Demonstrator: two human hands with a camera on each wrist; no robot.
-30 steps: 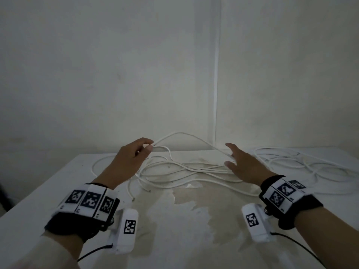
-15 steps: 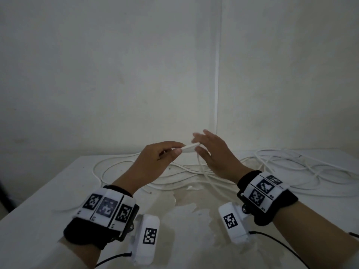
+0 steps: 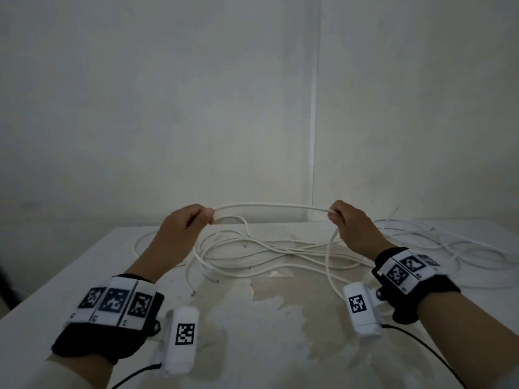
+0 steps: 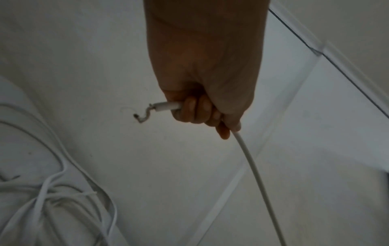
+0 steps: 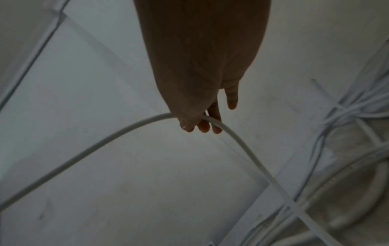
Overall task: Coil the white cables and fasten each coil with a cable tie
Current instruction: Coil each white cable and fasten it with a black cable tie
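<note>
a: what is the left hand (image 3: 179, 231) doing?

b: its fingers (image 4: 195, 109) are curled tight round the white cable (image 3: 269, 205), right by the end; a little bare wire tip (image 4: 143, 114) sticks out past the fist

a: and the right hand (image 3: 354, 228)?

b: it pinches the same cable further along, thumb on one side and fingers (image 5: 205, 126) on the other; one finger sticks out loose and holds nothing; the bit of cable between the two hands is up in the air over the table (image 3: 70, 276), bent like a small bridge

a: where is the rest of it?

b: it drops down from the right hand into the messy pile of cables (image 3: 266, 248) on the table; more loose cables (image 3: 449, 242) lie off to the right

a: so what could go wrong?

b: i think the pile is the big worry; the cables cross over each other a lot, so if the hands pull fast, this one could catch on another and drag the whole heap, or pull into a knot

a: anything else?

b: the right hand only pinches; if the cable tugs back it could slip out, and the loop would fall; the cable looks springy too, so loops may pop open before they are tied; and i cannot see a cable tie anywhere, so a done coil might have to wait in one hand

a: and the wire tip?

b: it looks pokey; it could snag on the other cables
</note>
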